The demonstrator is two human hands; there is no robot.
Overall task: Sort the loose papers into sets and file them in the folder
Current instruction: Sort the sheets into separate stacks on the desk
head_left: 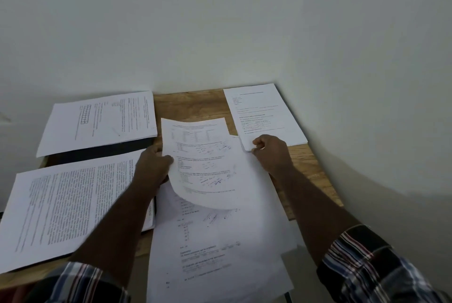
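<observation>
Left hand (152, 165) grip pinches sheet (208, 163) left edge; right hand (271, 153) grip pinches its right corner.

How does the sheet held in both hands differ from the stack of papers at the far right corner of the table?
The held sheet is raised and curls at its near edge; the far-right stack lies flat on the wooden table. The held sheet carries handwritten pen marks among its print; the far-right stack's top page shows a printed form with boxes. The left hand grips the held sheet's side; the right hand pinches its corner. Both are white printed paper.
</observation>
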